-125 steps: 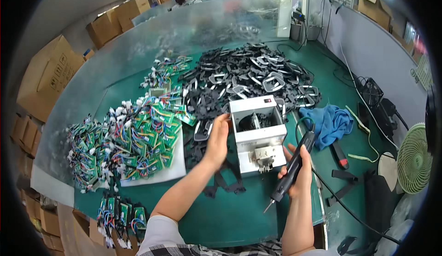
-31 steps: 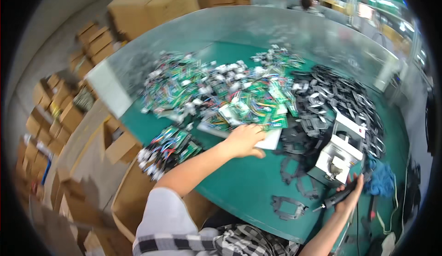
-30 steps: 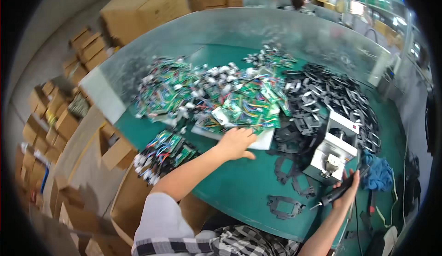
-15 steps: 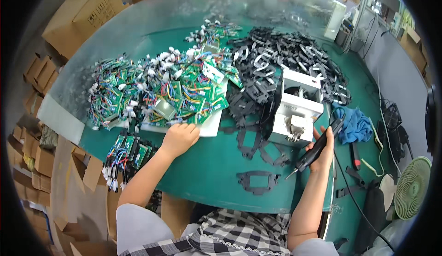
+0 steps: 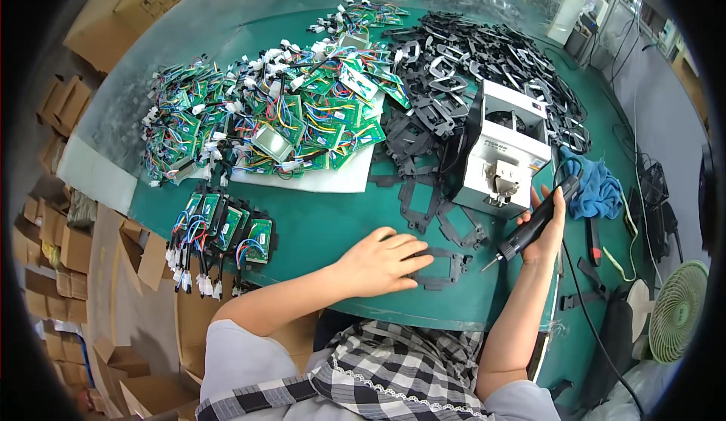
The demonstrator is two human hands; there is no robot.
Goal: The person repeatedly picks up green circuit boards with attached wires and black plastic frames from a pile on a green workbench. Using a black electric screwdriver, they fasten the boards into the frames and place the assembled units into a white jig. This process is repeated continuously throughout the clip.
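My left hand (image 5: pixel 387 260) lies palm down with its fingers stretched out over a flat black plastic frame (image 5: pixel 456 267) near the table's front edge. The fingers cover part of that frame, and I cannot tell how firmly they touch it. A black electric screwdriver (image 5: pixel 532 228) is wrapped in my right hand (image 5: pixel 550 233), its thin bit slanting down to the left, just right of the frame. Two more black frames, one of them this bracket (image 5: pixel 417 201), lie beyond. Behind the screwdriver stands a white and black screw feeder (image 5: pixel 505 152).
Green circuit boards with coloured wires (image 5: pixel 302 126) are heaped on white foam sheet (image 5: pixel 352 181). Boards set on black frames (image 5: pixel 227 224) sit at the left front edge. Black brackets (image 5: pixel 484 58) pile up behind; a blue cloth (image 5: pixel 597 190) and green fan (image 5: pixel 675 311) are right.
My left hand has come from the near edge of the board heap to the right and nearer, onto the frame. The right hand keeps the screwdriver. The whole view has shifted slightly.
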